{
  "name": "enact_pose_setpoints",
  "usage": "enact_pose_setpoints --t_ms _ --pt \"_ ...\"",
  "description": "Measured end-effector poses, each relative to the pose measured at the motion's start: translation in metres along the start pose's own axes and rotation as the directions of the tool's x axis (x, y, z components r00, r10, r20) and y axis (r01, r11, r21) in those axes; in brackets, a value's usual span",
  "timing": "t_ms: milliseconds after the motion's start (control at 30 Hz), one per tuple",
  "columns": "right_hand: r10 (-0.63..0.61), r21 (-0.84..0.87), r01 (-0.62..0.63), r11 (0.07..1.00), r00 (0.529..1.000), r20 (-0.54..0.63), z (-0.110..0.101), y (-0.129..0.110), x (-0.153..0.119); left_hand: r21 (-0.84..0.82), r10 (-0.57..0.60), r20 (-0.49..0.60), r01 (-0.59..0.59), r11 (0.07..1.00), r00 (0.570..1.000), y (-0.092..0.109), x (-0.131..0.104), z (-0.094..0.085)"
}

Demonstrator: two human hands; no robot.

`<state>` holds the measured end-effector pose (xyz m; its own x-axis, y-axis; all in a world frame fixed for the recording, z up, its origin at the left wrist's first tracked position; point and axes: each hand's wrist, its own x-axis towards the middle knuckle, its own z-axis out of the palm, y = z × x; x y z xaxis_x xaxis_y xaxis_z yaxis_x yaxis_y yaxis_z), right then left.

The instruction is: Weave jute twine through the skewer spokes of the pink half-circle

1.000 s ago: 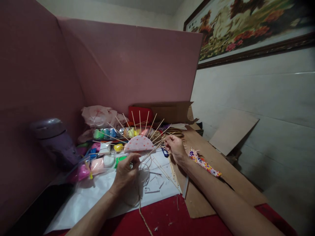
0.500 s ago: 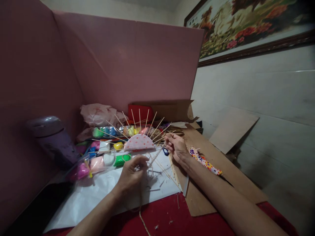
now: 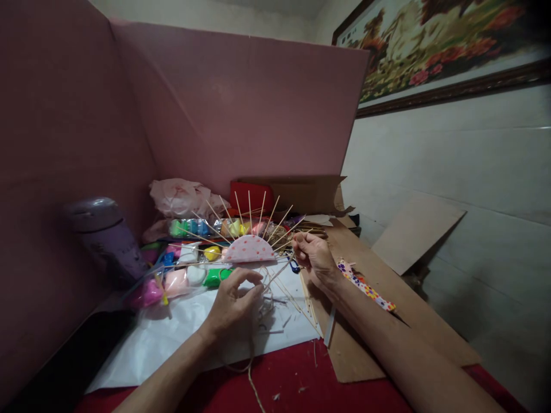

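Observation:
A length of twine [image 3: 279,272] runs taut between my two hands. My left hand [image 3: 235,298] pinches it between thumb and forefinger, and its loose end hangs down over the red cloth. Farther right, my right hand [image 3: 315,255] is closed on the other part of the twine, fingertips together. Just beyond them stands a pink, dotted half-round piece [image 3: 250,249] with several thin sticks [image 3: 249,206] fanning out from its curved edge. Loose sticks [image 3: 297,301] lie on the white sheet [image 3: 172,338] beneath my hands, beside small grey scraps.
Bags of coloured clay [image 3: 176,281] sit left of the half-round piece, with a purple bottle [image 3: 105,238] beyond them. Cardboard [image 3: 357,344] and a flower-patterned strip [image 3: 365,287] lie on the right. Red cloth [image 3: 293,376] covers the front; a pink panel [image 3: 241,109] stands behind.
The view has shifted slightly, so everything appears a little farther right. Both hands keep hold of the twine, which now shows as a straighter line between them.

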<state>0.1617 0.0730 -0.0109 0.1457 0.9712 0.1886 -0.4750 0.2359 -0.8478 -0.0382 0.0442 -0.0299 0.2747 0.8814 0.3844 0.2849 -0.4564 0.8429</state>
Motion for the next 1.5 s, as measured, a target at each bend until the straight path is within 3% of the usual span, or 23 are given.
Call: enact_pose_setpoints --t_ms 167,333,500,733,867,1000,1167,1500 --pt "0.038 -0.074 -0.028 0.997 0.990 0.138 0.012 0.000 -0.012 0.082 0.063 -0.092 -0.056 0.995 0.994 -0.006 0.006 -0.003" --pt "0.091 -0.094 -0.069 0.993 0.960 0.266 0.022 0.002 -0.025 -0.043 0.059 -0.053 -0.062 0.997 0.997 0.018 0.017 0.006" --pt "0.083 -0.071 -0.068 0.995 0.968 0.236 0.025 0.001 -0.027 -0.339 0.006 0.036 0.006 0.941 0.999 0.039 0.028 0.016" --pt "0.045 -0.118 -0.021 0.993 0.979 0.201 0.022 0.000 -0.022 -0.561 0.006 0.113 0.059 0.826 0.994 0.048 0.049 0.020" --pt "0.057 -0.207 -0.004 0.978 0.966 0.251 0.021 0.000 -0.023 -0.574 -0.041 0.004 0.036 0.818 0.999 0.040 0.053 0.023" --pt "0.145 -0.289 -0.062 0.955 0.950 0.278 0.021 0.003 -0.024 -0.592 -0.059 -0.031 0.029 0.806 0.998 0.020 0.046 0.023" --pt "0.252 -0.342 -0.149 0.928 0.925 0.283 0.020 0.010 -0.025 -0.594 -0.118 -0.019 0.083 0.800 0.993 0.006 0.037 0.021" --pt "0.279 -0.278 -0.202 0.939 0.921 0.272 0.019 0.016 -0.026 -0.677 -0.233 0.038 0.197 0.709 0.972 -0.001 0.036 0.026"
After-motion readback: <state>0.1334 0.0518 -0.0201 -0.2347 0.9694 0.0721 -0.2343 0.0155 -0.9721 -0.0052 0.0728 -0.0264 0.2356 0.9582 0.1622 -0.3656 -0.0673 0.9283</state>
